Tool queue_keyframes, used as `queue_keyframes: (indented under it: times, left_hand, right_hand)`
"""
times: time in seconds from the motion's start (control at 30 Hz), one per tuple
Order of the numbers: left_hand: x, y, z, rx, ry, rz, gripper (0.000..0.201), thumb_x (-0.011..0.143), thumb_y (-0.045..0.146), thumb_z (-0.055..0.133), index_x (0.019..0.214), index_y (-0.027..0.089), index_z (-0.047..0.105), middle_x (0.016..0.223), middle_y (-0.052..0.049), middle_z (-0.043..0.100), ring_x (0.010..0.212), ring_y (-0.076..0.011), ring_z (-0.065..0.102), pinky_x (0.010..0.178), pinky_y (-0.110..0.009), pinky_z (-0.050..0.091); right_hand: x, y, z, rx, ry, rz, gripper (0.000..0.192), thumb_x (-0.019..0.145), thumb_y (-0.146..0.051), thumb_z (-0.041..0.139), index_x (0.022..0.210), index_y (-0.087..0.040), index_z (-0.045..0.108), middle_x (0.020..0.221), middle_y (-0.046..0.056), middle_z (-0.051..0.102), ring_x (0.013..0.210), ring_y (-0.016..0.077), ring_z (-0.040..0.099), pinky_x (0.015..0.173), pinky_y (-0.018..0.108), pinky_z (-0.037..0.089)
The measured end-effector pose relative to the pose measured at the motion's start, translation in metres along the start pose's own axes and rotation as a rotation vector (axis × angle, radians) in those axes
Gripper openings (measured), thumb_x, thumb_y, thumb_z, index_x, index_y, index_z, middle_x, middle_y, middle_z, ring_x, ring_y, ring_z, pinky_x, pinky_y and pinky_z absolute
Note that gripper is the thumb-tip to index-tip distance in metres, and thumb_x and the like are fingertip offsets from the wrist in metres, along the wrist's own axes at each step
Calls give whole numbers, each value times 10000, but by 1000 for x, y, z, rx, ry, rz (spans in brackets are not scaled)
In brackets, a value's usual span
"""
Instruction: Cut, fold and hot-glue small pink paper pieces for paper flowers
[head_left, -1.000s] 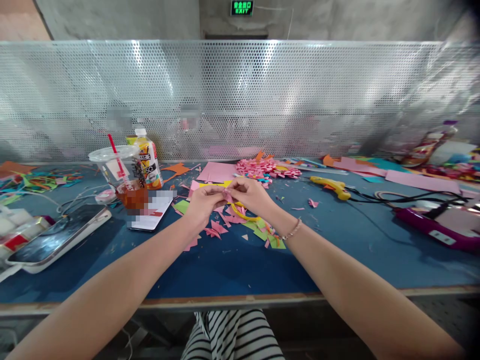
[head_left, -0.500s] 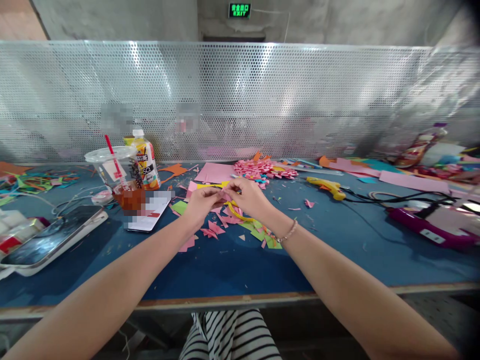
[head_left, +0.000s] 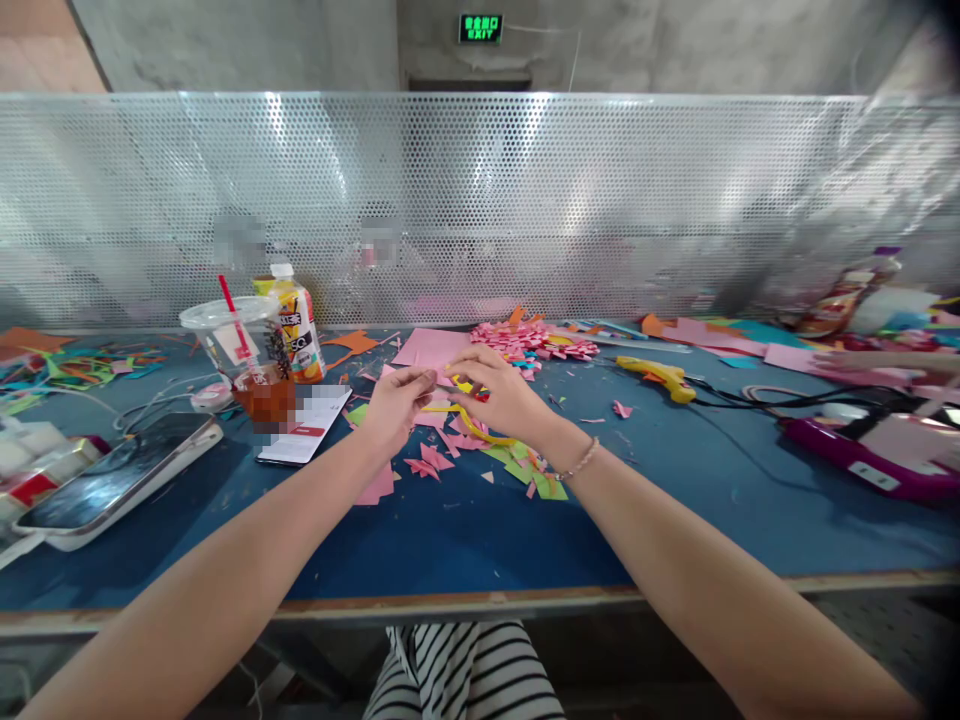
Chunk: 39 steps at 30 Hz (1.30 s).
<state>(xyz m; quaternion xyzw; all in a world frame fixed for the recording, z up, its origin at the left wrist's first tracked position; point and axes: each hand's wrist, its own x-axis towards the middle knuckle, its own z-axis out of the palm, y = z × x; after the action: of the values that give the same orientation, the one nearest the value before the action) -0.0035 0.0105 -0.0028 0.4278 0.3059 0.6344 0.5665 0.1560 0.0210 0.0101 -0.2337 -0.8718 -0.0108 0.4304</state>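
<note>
In front of me, above the scraps, my left hand (head_left: 396,408) pinches a small pink paper piece (head_left: 444,379) between thumb and fingertips. My right hand (head_left: 499,392), with a beaded bracelet at the wrist, meets it from the other side, thumb and forefinger at the same piece. The fingers hide most of the paper, so its folds cannot be made out. Under the hands lie pink and green paper scraps (head_left: 431,461) and a curved yellow strip or handle (head_left: 484,434). Just behind is a pink sheet (head_left: 431,346) beside a heap of folded pink paper pieces (head_left: 510,337).
At the left stand a drink cup (head_left: 259,385) with a red straw, a bottle (head_left: 301,335), a phone (head_left: 120,470) and a white card-like item (head_left: 315,425). To the right lie a yellow glue gun (head_left: 660,378) and a purple device (head_left: 847,458). A perforated metal panel (head_left: 480,200) closes the back.
My right fingers have spread a little and shifted on the pink piece. My left hand stays pinched. At the far right edge, another person's arm has come into view.
</note>
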Motion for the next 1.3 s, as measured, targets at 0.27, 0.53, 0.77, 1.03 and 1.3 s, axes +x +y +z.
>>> queue_keyframes:
  times: [0.27, 0.53, 0.77, 1.03, 1.3]
  left_hand:
    - [-1, -4, 2, -63, -29, -94, 140, 547, 170, 735, 649, 128, 648, 635, -4, 594, 595, -64, 523, 609, -200, 423]
    - [-2, -2, 2, 7, -75, -95, 98, 540, 113, 686, 612, 126, 621, 596, 6, 586, 582, -69, 537, 643, -225, 430]
    - [-4, -2, 5, 84, -91, -49, 100, 532, 98, 657, 624, 118, 624, 568, 11, 585, 560, -73, 541, 624, -228, 447]
    - [-9, -2, 8, 132, -126, 14, 150, 566, 149, 680, 711, 125, 650, 655, -16, 642, 633, -120, 613, 750, -317, 490]
    - [-11, 0, 9, 189, -116, 38, 148, 564, 168, 692, 704, 138, 656, 655, -16, 643, 636, -115, 602, 735, -306, 489]
  right_hand:
    - [1, 2, 5, 5, 60, 156, 133, 785, -186, 520, 851, -193, 636, 856, 47, 602, 782, 144, 559, 682, 282, 479]
    - [3, -2, 0, 60, 38, 273, 87, 756, -195, 536, 755, -189, 623, 794, 35, 603, 732, 132, 556, 633, 260, 467]
    - [4, 2, 5, 315, 44, 464, 69, 733, -225, 552, 718, -163, 577, 715, 25, 612, 639, 121, 573, 611, 260, 470]
    - [5, 0, 4, 360, 85, 520, 76, 714, -244, 572, 719, -169, 564, 689, 19, 622, 637, 127, 587, 594, 256, 474]
    - [4, -2, 7, 326, 142, 489, 85, 717, -251, 580, 755, -182, 546, 725, 20, 611, 662, 127, 586, 617, 269, 481]
